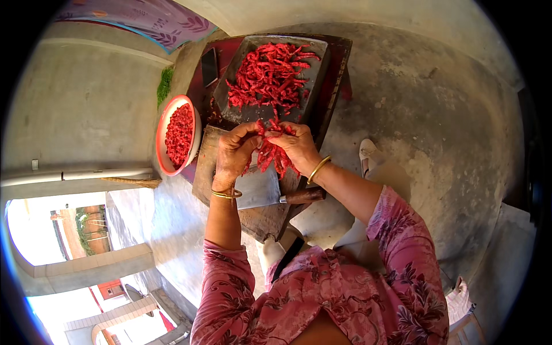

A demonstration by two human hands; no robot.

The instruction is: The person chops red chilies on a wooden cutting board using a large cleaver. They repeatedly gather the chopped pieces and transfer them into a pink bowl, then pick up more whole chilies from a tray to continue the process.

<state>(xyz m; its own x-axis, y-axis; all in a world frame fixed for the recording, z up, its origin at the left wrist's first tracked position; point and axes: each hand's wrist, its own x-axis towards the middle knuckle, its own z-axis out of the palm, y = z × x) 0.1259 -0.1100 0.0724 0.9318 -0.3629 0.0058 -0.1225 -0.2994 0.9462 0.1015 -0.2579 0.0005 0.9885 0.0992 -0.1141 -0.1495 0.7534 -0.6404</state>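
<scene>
Both of my hands are raised over a wooden chopping board (254,222), close together. My left hand (235,151) pinches a red chili pepper between thumb and fingers. In my right hand (297,144) is a bunch of wrinkled red chili peppers (276,157), whose ends hang below the fingers. Beneath them a cleaver (261,189) lies flat on the board, its wooden handle sticking out past the right side. Just beyond my hands, a shallow tray (241,113) holds a heap of whole red chilies (271,77).
A red-rimmed bowl (162,151) of chopped red chilies (179,136) stands left of the board. A smartphone (209,67) lies on the dark red table (340,56) beside the tray. Against the left wall, a straw broom (138,182) rests near a bright doorway. Concrete floor (388,108) extends right.
</scene>
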